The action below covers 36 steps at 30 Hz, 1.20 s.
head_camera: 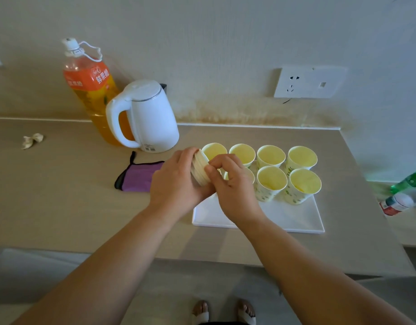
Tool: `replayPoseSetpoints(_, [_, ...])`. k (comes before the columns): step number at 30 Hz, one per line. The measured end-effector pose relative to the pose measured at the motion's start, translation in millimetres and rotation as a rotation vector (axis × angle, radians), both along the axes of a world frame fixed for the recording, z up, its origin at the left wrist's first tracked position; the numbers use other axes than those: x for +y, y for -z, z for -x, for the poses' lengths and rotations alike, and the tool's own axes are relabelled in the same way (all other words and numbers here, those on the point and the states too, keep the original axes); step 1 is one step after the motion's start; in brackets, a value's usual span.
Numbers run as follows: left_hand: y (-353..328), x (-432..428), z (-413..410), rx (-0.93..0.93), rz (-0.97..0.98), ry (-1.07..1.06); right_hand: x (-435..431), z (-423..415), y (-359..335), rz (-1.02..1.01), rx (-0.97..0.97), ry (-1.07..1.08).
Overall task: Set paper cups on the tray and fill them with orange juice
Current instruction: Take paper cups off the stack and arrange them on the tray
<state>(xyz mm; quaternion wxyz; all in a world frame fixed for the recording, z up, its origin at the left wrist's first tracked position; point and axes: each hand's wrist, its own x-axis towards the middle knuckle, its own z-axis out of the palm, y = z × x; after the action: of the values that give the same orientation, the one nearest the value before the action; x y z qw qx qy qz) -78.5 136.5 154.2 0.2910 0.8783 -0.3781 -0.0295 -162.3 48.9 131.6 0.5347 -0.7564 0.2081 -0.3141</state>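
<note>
Head view: left hand point(176, 184) grips cup stack point(199, 167); right hand point(235, 186) pinches its rim; tray point(296, 219) cup point(251, 174) half hidden.

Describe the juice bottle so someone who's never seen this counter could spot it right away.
Look at the beige counter against the wall, then the white kettle. The juice bottle stands behind it: tall, orange label, white cap, unlike the green bottle at far right.

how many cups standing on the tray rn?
7: back-left cup, back second cup, back third cup, back-right cup; front-left cup, mostly behind the right hand; front-middle cup; front-right cup. Hands may hide another; stack in left hand not counted.
</note>
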Motion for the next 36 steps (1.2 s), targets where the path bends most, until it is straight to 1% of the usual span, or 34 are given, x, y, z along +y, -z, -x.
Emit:
replayPoseSetpoints(4, [-6, 5, -5, -0.041, 0.011, 0.000, 8, -7, -5, -0.018, -0.006, 0.083])
replayPoseSetpoints(7, [-4, 14, -14, -0.015, -0.013, 0.001, 3, -10, -12, -0.091, -0.014, 0.192])
replayPoseSetpoints(10, [-1, 26, -19, 0.020, 0.040, 0.030, -3, -10, -21, -0.136, 0.025, 0.118])
replayPoseSetpoints(12, [-2, 30, -21, 0.046, 0.088, 0.037, 1, -10, -22, -0.149, 0.007, 0.105])
replayPoseSetpoints(14, [-2, 30, -23, 0.066, 0.122, 0.025, 6, -12, -18, -0.290, -0.031, 0.146])
replayPoseSetpoints(15, [-3, 31, -25, 0.079, 0.137, 0.019, 6, -14, -17, -0.416, -0.026, 0.136])
replayPoseSetpoints(17, [-3, 30, -27, 0.111, 0.163, 0.016, 2, -19, -17, -0.745, -0.057, -0.002])
replayPoseSetpoints(18, [-3, 31, -27, 0.127, 0.168, 0.021, 0, -20, -15, -0.867, -0.082, -0.100])
replayPoseSetpoints(20, [-2, 30, -28, 0.152, 0.182, 0.042, -1, -17, -15, -0.935, -0.076, -0.236])
replayPoseSetpoints(21, [-1, 30, -28, 0.163, 0.191, 0.061, 0, -15, -17, -0.933, -0.076, -0.288])
replayPoseSetpoints(23, [1, 30, -29, 0.191, 0.188, 0.097, -2, -10, -14, -0.887, -0.117, -0.259])
replayPoseSetpoints(25, [2, 31, -30, 0.223, 0.187, 0.105, -8, -2, -11, -0.830, -0.216, -0.110])
replayPoseSetpoints(26, [3, 32, -31, 0.243, 0.196, 0.092, -12, 5, -7, -0.753, -0.249, -0.022])
replayPoseSetpoints(27, [4, 34, -34, 0.259, 0.207, 0.075, -17, 12, -3, -0.638, -0.244, 0.050])
replayPoseSetpoints(28, [5, 35, -35, 0.274, 0.208, 0.064, -20, 21, 3, -0.526, -0.208, 0.106])
replayPoseSetpoints(30, [6, 37, -37, 0.281, 0.196, 0.053, -22, 37, 16, -0.388, -0.115, 0.144])
replayPoseSetpoints(34, [13, 34, -35, 0.344, 0.202, 0.068, -13, 55, 53, -0.203, 0.144, 0.129])
replayPoseSetpoints(36, [15, 34, -32, 0.352, 0.184, 0.074, -6, 57, 67, -0.139, 0.221, 0.134])
